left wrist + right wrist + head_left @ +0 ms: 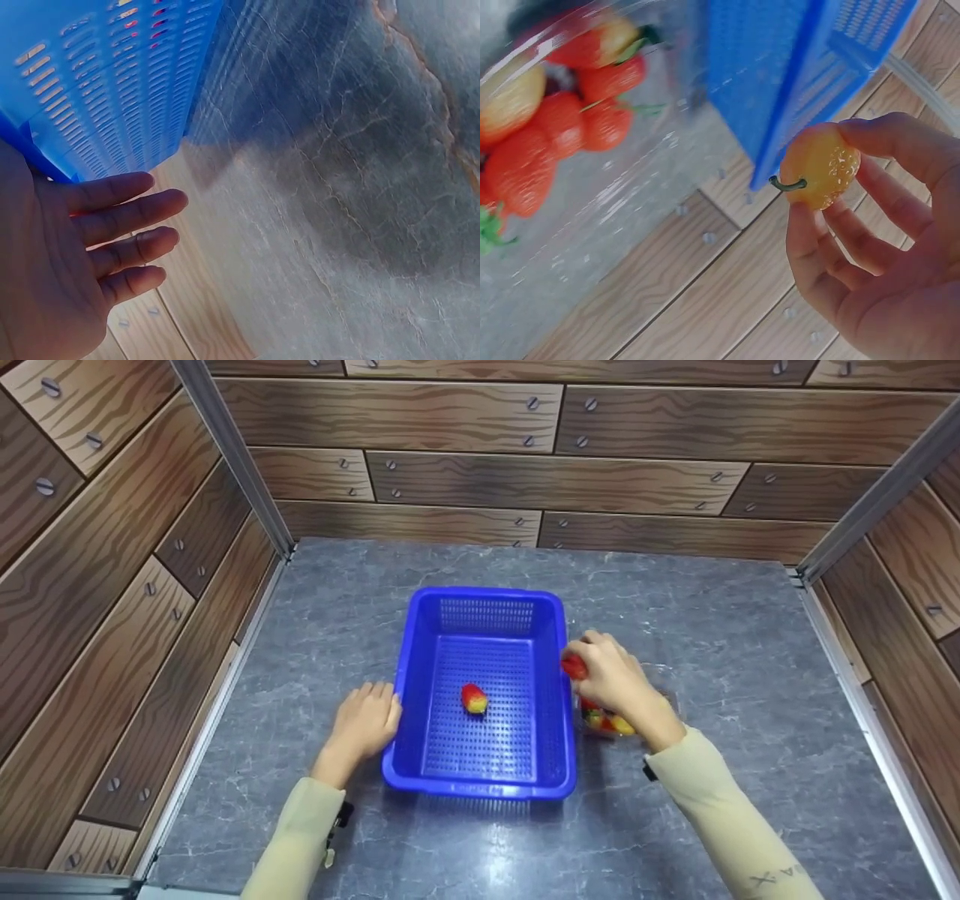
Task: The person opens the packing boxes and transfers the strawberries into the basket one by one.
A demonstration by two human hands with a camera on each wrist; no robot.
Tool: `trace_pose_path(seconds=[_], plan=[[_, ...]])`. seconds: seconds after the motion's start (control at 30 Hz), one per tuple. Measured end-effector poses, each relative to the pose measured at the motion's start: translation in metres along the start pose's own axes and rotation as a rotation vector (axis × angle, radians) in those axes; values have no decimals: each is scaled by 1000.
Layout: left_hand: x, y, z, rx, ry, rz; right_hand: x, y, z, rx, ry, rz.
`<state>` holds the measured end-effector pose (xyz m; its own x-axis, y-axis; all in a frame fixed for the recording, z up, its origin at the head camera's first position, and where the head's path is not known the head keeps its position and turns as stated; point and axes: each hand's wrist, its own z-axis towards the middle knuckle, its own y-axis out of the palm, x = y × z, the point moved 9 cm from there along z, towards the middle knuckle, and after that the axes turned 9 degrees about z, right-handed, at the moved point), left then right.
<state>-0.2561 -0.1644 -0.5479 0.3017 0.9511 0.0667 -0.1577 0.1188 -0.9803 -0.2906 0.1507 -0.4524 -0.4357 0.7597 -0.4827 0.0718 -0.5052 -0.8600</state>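
A blue plastic basket [480,790] with slotted walls stands mid-table in the head view. Inside it, on the floor, lies one small red-and-yellow fruit [474,699]. My left hand [366,718] touches the basket's left rim; the left wrist view shows its four fingers [146,201] extended outside the slotted wall, the thumb hidden. Just beyond the right rim, my right hand [611,671] pinches a red and yellow-orange fruit with a green stem [821,166] between thumb and fingertips. Beneath that forearm sits a clear plastic container [607,731], partly hidden.
Several red and yellow fruits [532,150], some with green stems or leaves, lie in the clear container to the right of the basket. Wood-patterned walls [480,420] with metal corner posts border the grey marbled tabletop [345,607] at back and sides.
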Motion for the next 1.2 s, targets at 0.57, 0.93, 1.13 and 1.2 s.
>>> trace_pose_path(seconds=[0.57, 0.93, 1.13, 1.2], plan=[[1, -1, 0, -3, 2, -22, -70, 37, 16, -73, -132, 61], [2, 1, 4, -40, -9, -25, -98, 68, 24, -132, -177, 54], [-1, 4, 1, -56, -28, -22, -106, 91, 25, -188, -175, 51], [-1, 4, 1, -49, -27, -21, -108, 101, 24, -212, -180, 43]])
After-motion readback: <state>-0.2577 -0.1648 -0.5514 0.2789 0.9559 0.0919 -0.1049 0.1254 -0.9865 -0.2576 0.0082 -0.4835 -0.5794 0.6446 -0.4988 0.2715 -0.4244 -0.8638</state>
